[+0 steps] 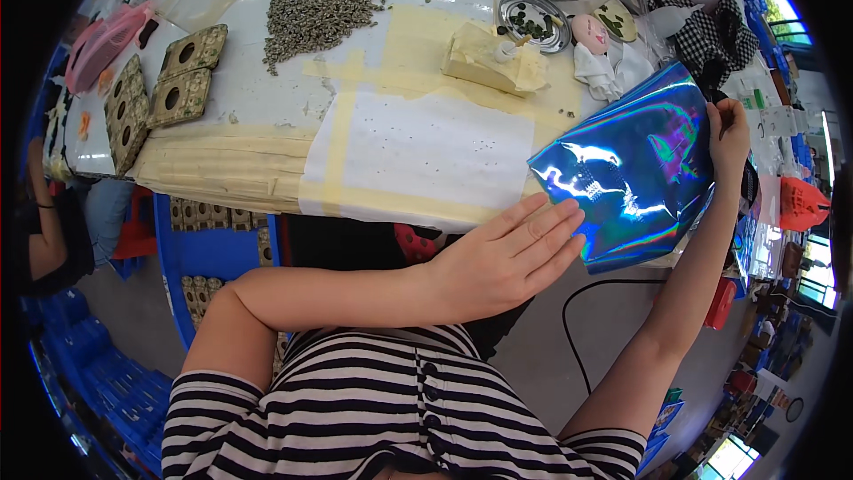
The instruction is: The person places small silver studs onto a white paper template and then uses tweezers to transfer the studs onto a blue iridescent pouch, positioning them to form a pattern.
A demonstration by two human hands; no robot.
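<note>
From where I sit watching the head view, my left hand (511, 253) lies flat and open, fingers straight and close together, its fingertips pressing the lower left edge of a shiny blue iridescent foil bag (626, 169); it grips nothing. My right hand (729, 133) is up at the bag's far right corner, fingers curled over the edge and pinching it. The bag itself lies tilted at the near right corner of the white worktable (267, 89), partly overhanging the table edge, with rainbow glare across its face (the sheen makes any creases hard to read). Just left of the bag is a white sheet taped down with yellowish tape (418, 160), dotted with tiny specks. Farther back sits a pale yellow block (489, 58), and beyond it a round metal dish (533, 22) holding a few dark bits. A big heap of small grey-green pieces (315, 13) lies toward the back left, near some flat trays with round holes (182, 71). A striped shirt (373, 400) fills the bottom.
</note>
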